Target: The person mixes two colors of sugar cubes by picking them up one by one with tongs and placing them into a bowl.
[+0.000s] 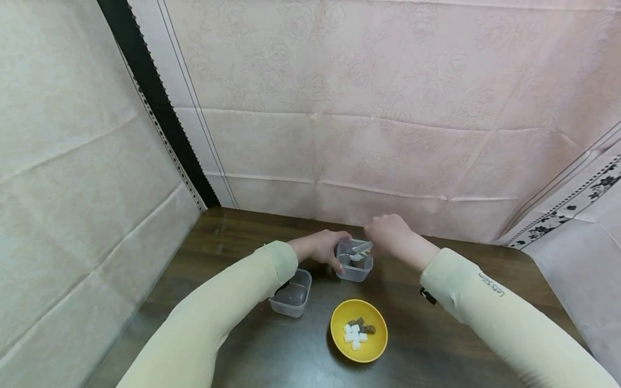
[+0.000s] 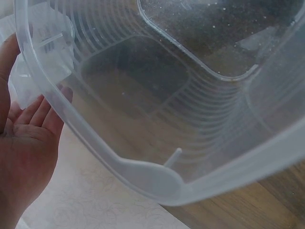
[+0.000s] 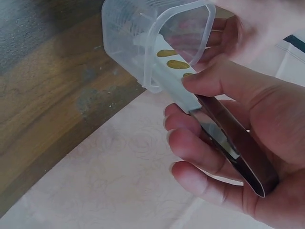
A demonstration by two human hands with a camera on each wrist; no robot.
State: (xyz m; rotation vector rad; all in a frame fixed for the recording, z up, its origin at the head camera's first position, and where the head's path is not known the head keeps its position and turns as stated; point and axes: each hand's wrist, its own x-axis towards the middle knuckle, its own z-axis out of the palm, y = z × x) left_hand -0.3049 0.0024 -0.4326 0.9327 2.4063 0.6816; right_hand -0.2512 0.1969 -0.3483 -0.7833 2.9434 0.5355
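Left hand (image 1: pixel 321 249): its fingers curl around the side of the clear tub (image 1: pixel 354 261).
Right hand (image 1: pixel 386 231): it grips metal tongs (image 3: pixel 224 131), tips inside the tub.
Clear tub: on the table (image 1: pixel 461 345), between both hands.
Yellow bowl (image 1: pixel 359 330): nearer the person, holds small cubes.

Soft, even light fills the head view, with faint shadows under the yellow bowl (image 1: pixel 359 330) on the desk (image 1: pixel 233 237). Its edges bend with wide-angle distortion. Both wrist views look washed out and hazy; the clear container (image 2: pixel 157 119) sits too close, blurred.
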